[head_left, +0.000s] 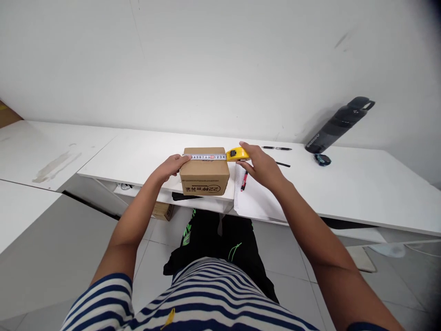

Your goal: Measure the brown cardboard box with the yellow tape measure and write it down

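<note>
Cardboard box (pixel 204 177) stands on the white bench (pixel 344 184), between the two grips. Left grip (pixel 171 166) holds the end of the tape blade (pixel 208 157) down at the box's left top edge; whether its fingers pinch or merely press the end cannot be told. Right grip (pixel 262 166) is clenched around the yellow tape measure case (pixel 237 154), just past the box's right edge. Blade lies flat across the box top. Red pen (pixel 244 180) rests on paper (pixel 248 204) beneath the right grip.
</note>
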The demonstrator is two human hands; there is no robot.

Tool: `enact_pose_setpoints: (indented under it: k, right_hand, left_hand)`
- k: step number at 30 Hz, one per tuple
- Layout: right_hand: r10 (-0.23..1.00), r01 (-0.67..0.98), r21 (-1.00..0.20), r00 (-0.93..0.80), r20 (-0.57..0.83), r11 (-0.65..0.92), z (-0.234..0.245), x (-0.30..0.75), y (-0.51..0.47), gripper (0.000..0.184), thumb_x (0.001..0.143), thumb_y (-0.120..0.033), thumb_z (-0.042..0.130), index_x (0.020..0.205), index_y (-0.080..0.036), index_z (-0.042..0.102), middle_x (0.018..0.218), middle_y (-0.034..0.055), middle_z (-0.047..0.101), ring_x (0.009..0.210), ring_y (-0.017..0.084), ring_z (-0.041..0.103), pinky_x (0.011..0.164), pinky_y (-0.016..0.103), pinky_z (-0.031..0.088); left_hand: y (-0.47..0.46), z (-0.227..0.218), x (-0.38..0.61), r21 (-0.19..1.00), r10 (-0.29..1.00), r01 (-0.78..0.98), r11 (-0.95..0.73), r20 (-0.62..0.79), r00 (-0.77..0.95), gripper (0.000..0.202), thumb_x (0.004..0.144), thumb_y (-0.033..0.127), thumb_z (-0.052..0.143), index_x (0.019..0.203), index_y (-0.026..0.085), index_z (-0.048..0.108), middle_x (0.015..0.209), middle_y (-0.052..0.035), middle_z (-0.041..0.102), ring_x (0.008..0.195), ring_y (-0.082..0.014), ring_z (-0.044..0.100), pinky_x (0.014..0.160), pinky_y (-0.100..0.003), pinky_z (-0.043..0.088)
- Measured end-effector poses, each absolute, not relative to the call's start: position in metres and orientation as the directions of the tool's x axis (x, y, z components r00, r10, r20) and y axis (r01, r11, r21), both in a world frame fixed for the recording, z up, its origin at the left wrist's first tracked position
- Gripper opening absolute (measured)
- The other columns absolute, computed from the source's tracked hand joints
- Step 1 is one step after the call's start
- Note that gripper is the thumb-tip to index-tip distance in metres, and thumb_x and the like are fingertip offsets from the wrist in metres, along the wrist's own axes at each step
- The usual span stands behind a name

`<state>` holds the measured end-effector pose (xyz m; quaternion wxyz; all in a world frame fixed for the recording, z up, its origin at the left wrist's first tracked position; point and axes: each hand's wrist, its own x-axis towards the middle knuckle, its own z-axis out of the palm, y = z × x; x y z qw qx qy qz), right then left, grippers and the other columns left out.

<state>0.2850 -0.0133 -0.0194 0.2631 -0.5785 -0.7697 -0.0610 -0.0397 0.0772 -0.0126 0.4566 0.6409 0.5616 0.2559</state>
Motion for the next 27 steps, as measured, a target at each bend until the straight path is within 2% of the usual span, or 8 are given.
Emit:
enact_pose_setpoints:
  k: [5,7,10,13,16,20,23,27]
  right_hand:
    - [0.767,0.958,0.014,-0.237,0.596,0.285,-0.023,0.284,-0.014,0.042,0.101,-0.033,0.051,0.141,-0.019,0.053,0.128,0.0185,0.068,0.100,0.029,0.067,0.071,0.037,0.046]
    - [0.698,0.962,0.043,-0.226,0.680,0.270,-0.023,0.282,-0.025,0.038,0.101,-0.037,0.052,0.135,-0.021,0.057,0.125,0.0155,0.071,0.097,0.027,0.067,0.072,0.036,0.044]
    - [0.573,0.968,0.044,-0.181,0.799,0.246,-0.022,0.263,-0.054,0.047,0.097,-0.051,0.058,0.133,-0.022,0.059,0.102,0.0104,0.076,0.081,0.022,0.066,0.069,0.033,0.042]
    - [0.469,0.973,0.001,-0.111,0.876,0.229,-0.022,0.216,-0.086,0.050,0.096,-0.055,0.059,0.131,-0.019,0.062,0.074,0.0040,0.070,0.059,0.017,0.055,0.058,0.030,0.036]
    - [0.421,0.958,-0.024,-0.104,0.901,0.287,-0.025,0.161,-0.100,0.040,0.095,-0.049,0.062,0.122,-0.021,0.068,0.067,0.0008,0.065,0.054,0.014,0.052,0.055,0.029,0.035]
    - [0.590,0.965,-0.164,0.012,0.807,0.206,-0.026,0.121,-0.088,0.041,0.094,-0.053,0.058,0.117,-0.022,0.073,0.071,0.0027,0.070,0.054,0.014,0.057,0.054,0.029,0.036]
    - [0.750,0.959,-0.236,0.040,0.660,0.157,-0.021,0.118,-0.079,0.055,0.092,-0.065,0.057,0.122,-0.022,0.072,0.079,0.0057,0.077,0.058,0.017,0.063,0.053,0.029,0.036]
    - [0.875,0.950,-0.282,0.022,0.484,0.132,-0.012,0.124,-0.079,0.074,0.086,-0.079,0.055,0.133,-0.023,0.065,0.086,0.0078,0.080,0.061,0.020,0.067,0.052,0.028,0.035]
  left_hand:
    - [0.072,-0.010,-0.033,0.841,0.984,0.535,-0.075,-0.026,0.178,0.036,0.088,0.051,0.056,0.070,0.021,0.047,0.068,0.0009,0.048,0.062,-0.0142,0.043,0.056,-0.028,0.030]
    - [0.072,-0.001,-0.033,0.855,0.977,0.493,-0.160,0.065,0.204,0.036,0.088,0.047,0.055,0.065,0.021,0.044,0.065,0.0017,0.047,0.060,-0.0134,0.041,0.058,-0.028,0.032]
    - [0.079,0.022,-0.028,0.888,0.944,0.355,-0.293,0.211,0.253,0.028,0.088,0.042,0.056,0.072,0.020,0.050,0.070,0.0008,0.056,0.065,-0.0132,0.049,0.066,-0.028,0.040]
    - [0.094,0.044,-0.011,0.890,0.908,0.328,-0.316,0.183,0.376,0.023,0.090,0.042,0.053,0.085,0.020,0.056,0.088,-0.0035,0.067,0.080,-0.0160,0.060,0.077,-0.030,0.048]
    - [0.113,0.053,0.014,0.766,0.865,0.529,-0.366,0.070,0.497,0.029,0.095,0.046,0.045,0.093,0.019,0.057,0.104,-0.0087,0.069,0.094,-0.0211,0.065,0.084,-0.033,0.050]
    - [0.128,0.042,0.037,0.429,0.898,0.808,-0.404,0.015,0.441,0.031,0.098,0.041,0.038,0.097,0.018,0.058,0.118,-0.0169,0.066,0.107,-0.0304,0.063,0.094,-0.043,0.048]
    - [0.123,0.034,0.037,0.371,0.877,0.818,-0.440,-0.019,0.480,0.033,0.098,0.041,0.037,0.096,0.018,0.060,0.122,-0.0172,0.065,0.109,-0.0315,0.062,0.095,-0.045,0.046]
    - [0.104,0.032,0.031,0.239,0.827,0.801,-0.549,0.017,0.562,0.036,0.099,0.043,0.034,0.096,0.019,0.061,0.116,-0.0136,0.068,0.099,-0.0291,0.064,0.085,-0.042,0.048]
